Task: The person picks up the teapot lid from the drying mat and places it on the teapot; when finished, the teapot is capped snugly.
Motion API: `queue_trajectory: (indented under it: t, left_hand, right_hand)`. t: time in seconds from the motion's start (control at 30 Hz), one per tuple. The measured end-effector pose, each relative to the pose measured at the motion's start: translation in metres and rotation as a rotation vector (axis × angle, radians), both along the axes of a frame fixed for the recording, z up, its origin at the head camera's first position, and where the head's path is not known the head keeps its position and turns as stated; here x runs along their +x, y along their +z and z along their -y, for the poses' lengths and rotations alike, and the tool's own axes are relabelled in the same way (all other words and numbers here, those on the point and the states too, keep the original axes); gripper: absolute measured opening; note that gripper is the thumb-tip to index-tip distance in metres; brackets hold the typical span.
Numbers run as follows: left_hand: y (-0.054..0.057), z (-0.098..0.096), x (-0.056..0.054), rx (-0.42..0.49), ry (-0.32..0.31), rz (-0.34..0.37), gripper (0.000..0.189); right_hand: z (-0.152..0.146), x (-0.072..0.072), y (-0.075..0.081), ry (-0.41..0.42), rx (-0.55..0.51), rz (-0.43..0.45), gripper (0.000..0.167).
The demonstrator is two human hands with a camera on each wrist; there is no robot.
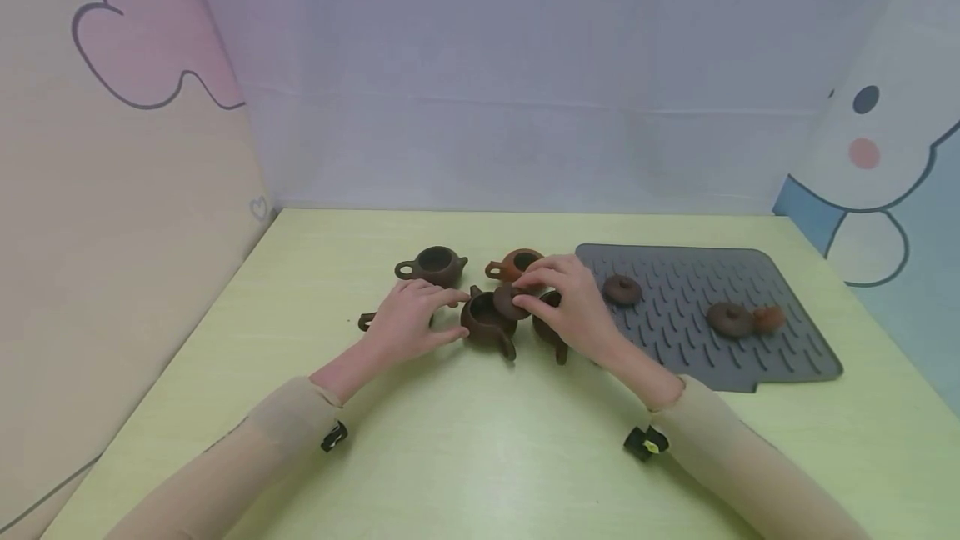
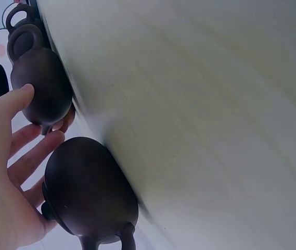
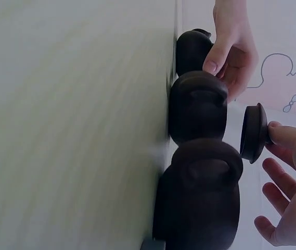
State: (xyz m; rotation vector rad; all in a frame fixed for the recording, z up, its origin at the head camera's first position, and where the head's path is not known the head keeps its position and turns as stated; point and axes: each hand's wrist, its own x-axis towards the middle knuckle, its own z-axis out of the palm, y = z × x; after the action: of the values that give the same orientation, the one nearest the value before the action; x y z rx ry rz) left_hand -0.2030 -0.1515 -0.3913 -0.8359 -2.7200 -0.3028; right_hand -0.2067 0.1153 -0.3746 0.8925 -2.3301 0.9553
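Note:
A dark brown teapot stands uncovered on the table, its handle toward me. My left hand holds it between thumb and fingers; the thumb presses its body in the left wrist view. Between thumb and fingertips, my right hand pinches a round brown lid by its knob. That lid is tilted on edge beside the teapot's opening in the right wrist view, apart from it. A lidded teapot stands under my left palm, mostly hidden in the head view. Another dark teapot is partly behind my right hand.
Farther back stand an open dark teapot and a reddish-brown teapot. On the right, a grey ridged mat bears two brown lids and a smaller reddish lid. A white backdrop rises behind the table.

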Motion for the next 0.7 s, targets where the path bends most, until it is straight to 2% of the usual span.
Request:
queue_trajectory:
  t: [0.17, 0.43, 0.7]
  left_hand:
    - [0.001, 0.0, 0.0, 0.004, -0.002, 0.003, 0.043]
    - [0.002, 0.0, 0.001, 0.004, 0.003, 0.021, 0.044]
    - [0.002, 0.0, 0.001, 0.006, 0.008, 0.018, 0.043]
  right_hand:
    - [0.013, -0.003, 0.001, 0.014, 0.001, 0.001, 0.017]
    - [0.026, -0.005, 0.003, -0.01, 0.04, 0.104, 0.019]
    - [0.032, -0.007, 0.002, -0.024, 0.089, 0.121, 0.017]
